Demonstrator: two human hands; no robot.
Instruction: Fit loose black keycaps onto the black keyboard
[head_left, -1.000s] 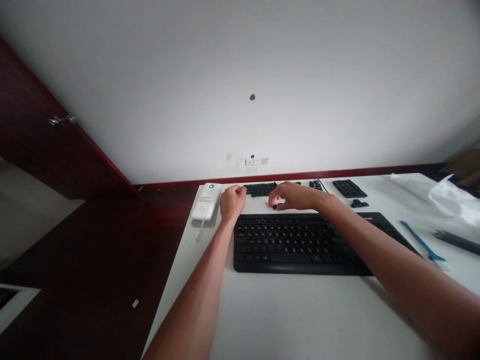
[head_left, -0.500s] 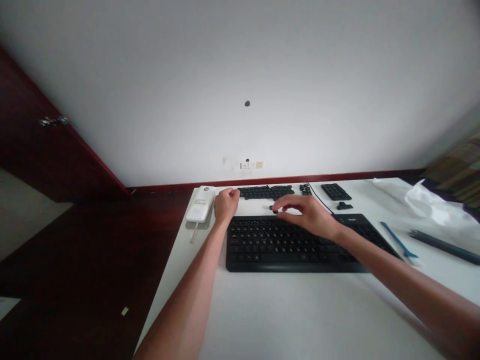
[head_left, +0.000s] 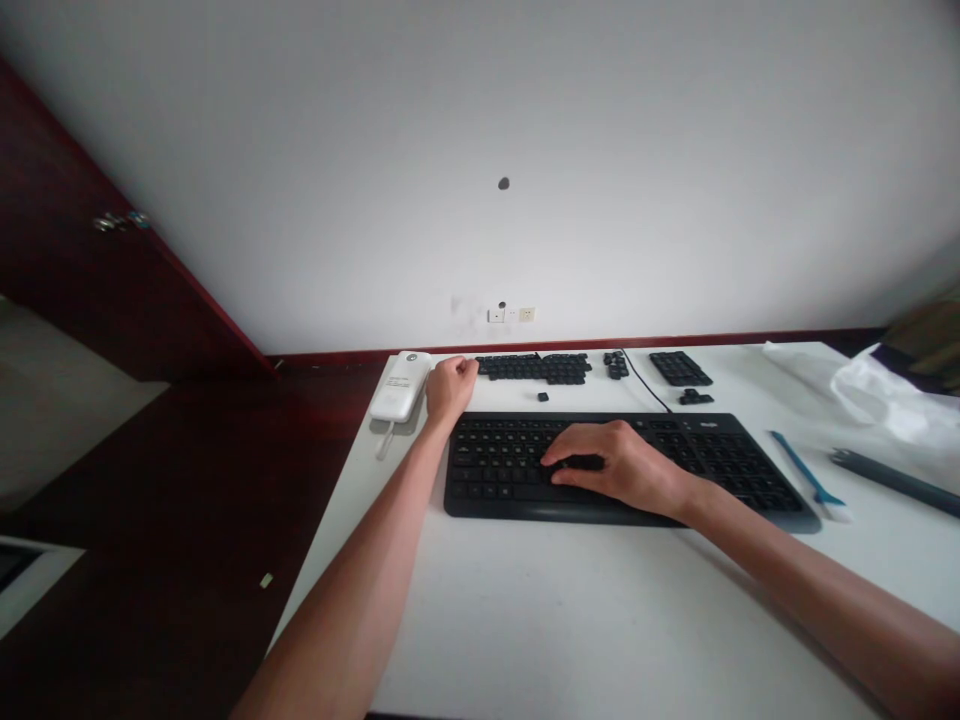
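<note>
My right hand (head_left: 622,465) is over the middle of a black keyboard (head_left: 570,518). Its thumb and index finger come together at the keys in a pinch around a small dark keycap, hard to make out against the black board. My left hand (head_left: 451,387) rests in a loose fist on the table past the keyboard's far left corner, beside a block of loose black keycaps (head_left: 534,368). Whatever it may hold is hidden. One single keycap (head_left: 543,397) lies on the white table between that block and the keyboard.
Smaller groups of keycaps (head_left: 679,368) lie at the back right. A white power bank (head_left: 401,388) sits at the left edge. To the right are a blue brush (head_left: 806,470), a dark stick-like tool (head_left: 892,480) and a white plastic bag (head_left: 862,395). A cable runs behind the keyboard.
My right hand has come back from the table behind the keyboard to the middle of the keys. My left hand stays put. The view has shifted slightly.
</note>
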